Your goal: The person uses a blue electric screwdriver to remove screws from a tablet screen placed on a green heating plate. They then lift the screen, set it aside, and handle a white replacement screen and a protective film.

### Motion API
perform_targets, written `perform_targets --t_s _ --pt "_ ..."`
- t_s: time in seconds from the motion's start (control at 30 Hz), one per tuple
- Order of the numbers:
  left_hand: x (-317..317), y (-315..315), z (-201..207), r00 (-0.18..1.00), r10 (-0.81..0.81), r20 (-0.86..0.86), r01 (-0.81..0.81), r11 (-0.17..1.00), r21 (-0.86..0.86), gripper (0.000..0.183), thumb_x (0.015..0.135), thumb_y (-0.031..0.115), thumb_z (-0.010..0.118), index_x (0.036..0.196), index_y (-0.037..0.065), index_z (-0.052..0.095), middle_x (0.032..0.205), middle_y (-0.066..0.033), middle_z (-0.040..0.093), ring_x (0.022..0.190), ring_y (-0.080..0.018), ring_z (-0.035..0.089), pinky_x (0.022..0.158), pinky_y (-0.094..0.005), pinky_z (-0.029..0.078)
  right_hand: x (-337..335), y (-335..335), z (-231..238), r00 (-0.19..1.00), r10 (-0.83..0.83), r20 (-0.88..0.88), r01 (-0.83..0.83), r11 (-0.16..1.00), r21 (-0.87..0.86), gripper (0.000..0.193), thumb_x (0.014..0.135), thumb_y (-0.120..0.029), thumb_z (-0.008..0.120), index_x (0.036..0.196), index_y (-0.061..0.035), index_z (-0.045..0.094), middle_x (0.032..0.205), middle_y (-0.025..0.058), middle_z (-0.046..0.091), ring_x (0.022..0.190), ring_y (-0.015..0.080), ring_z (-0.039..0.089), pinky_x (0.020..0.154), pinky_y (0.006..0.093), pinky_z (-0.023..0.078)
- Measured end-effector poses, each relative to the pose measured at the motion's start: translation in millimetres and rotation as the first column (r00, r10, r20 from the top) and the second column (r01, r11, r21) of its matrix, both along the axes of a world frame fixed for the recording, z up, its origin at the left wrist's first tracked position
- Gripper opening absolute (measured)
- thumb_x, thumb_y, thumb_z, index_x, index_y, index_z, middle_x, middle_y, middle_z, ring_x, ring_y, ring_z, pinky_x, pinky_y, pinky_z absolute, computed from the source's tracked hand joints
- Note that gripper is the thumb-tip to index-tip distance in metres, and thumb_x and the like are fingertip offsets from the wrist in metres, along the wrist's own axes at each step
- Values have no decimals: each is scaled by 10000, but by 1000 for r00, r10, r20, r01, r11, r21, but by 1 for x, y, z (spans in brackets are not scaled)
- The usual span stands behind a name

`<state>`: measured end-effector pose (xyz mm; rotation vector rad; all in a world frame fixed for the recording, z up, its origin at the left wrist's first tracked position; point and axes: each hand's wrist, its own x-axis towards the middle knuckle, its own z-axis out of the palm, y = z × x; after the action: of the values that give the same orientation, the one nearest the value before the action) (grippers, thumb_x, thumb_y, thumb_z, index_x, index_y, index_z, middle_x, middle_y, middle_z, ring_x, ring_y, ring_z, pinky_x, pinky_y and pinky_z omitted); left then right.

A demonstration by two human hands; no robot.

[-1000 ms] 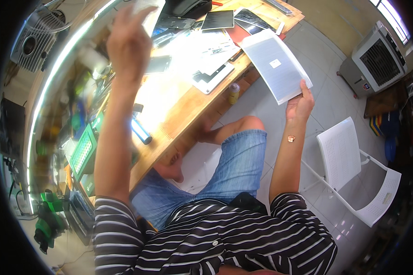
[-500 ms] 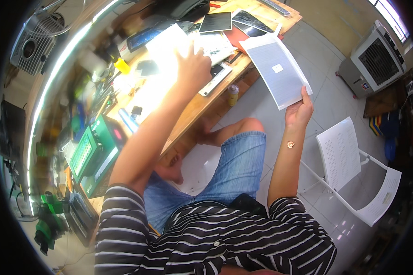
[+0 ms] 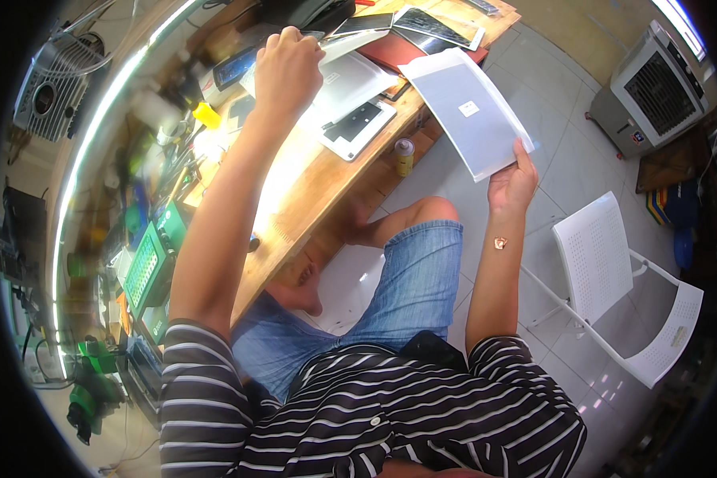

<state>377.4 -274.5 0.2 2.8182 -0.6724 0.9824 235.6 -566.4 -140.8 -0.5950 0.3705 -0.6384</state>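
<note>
My right hand (image 3: 511,179) pinches the lower corner of a thin pale grey sheet (image 3: 454,99) with clear film edges and a small white square label. It is held tilted off the bench's right edge, above the floor. Raised over the bench, my left hand (image 3: 289,76) has its fingers curled closed at a thin white sheet (image 3: 354,45) that shows on both sides of it; the fingertips are partly hidden. Below that lies a flat white panel (image 3: 349,86). Nearer the bench edge is a white-framed tablet (image 3: 358,131) with a partly dark face.
More dark-screened tablets (image 3: 434,30) and a red-brown folder (image 3: 390,52) lie at the bench's far end. A yellow bottle (image 3: 207,115) and a green box (image 3: 147,267) stand left. A can (image 3: 405,155) sits below the edge. On the right are a white folding chair (image 3: 593,255) and an air cooler (image 3: 653,92).
My left hand has moved up and left, its spread fingers now curled, and the white sheet has tilted. The bright glare has faded. My right hand with the grey sheet has shifted slightly up and left.
</note>
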Motion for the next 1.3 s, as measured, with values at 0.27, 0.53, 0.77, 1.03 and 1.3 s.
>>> perform_targets --t_s 0.27,0.53,0.77,1.03,1.3 --pt "-6 -8 -13 984 100 -144 -122 982 -147 181 964 209 591 990 56 685 775 -201 695 755 -408 681 720 -510 510 55 12 16 980 132 -149 -154 977 -148 331 956 -131 646 1228 41 569 1131 125 650 1023 233 651 824 429 544" --pt "-4 -10 3 958 -30 -286 -92 912 -401 204 975 250 599 1030 69 675 782 -150 741 736 -283 712 688 -390 505 129 42 46 926 354 -132 -368 925 -99 305 962 -80 609 1208 95 560 1125 186 651 968 316 685 808 507 594" --pt "-34 -27 -33 906 -200 -373 -214 544 -812 203 919 118 523 1077 -7 541 908 -184 746 844 -315 683 794 -392 502 179 65 56 881 466 -80 -468 883 -19 231 969 -43 571 1158 89 557 1112 210 647 953 341 693 780 500 638" --pt "-32 -14 -88 828 39 -560 -434 677 -594 429 851 112 650 1224 -88 580 1196 -297 627 1135 -398 600 1007 -449 449 194 59 62 838 540 -78 -538 842 47 244 988 -31 517 1214 62 508 1152 225 618 1042 346 658 839 524 627" --pt "4 -10 -78 687 -313 -656 -668 83 -739 615 793 74 772 1290 -123 468 1069 -213 611 799 -228 633 612 -327 525 194 61 66 823 567 -46 -560 822 104 250 999 -43 513 1222 69 491 1171 235 595 1081 355 638 898 550 606"
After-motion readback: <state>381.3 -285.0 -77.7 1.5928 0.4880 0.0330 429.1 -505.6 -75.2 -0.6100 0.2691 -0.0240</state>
